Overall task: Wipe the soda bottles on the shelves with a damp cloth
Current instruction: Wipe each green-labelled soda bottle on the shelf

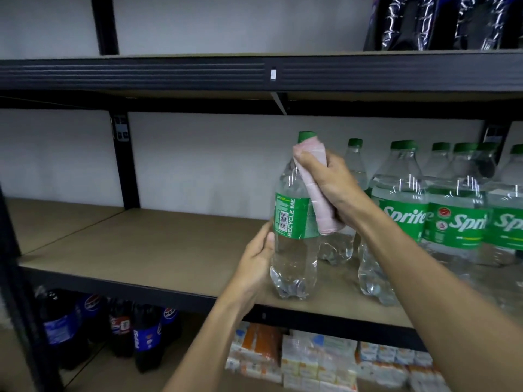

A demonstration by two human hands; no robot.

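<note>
Bottle (291,219) upright at shelf (155,244) front edge, your left grip (256,261) curled round its lower body, your right grip (331,182) clamping pink cloth (319,205) against its neck and shoulder, more Sprite bottles (402,216) just right.

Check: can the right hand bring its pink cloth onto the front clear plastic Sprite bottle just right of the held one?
Probably yes. That front Sprite bottle stands beside the right hand with nothing between them; the hand need only lift the pink cloth off the held bottle.
</note>
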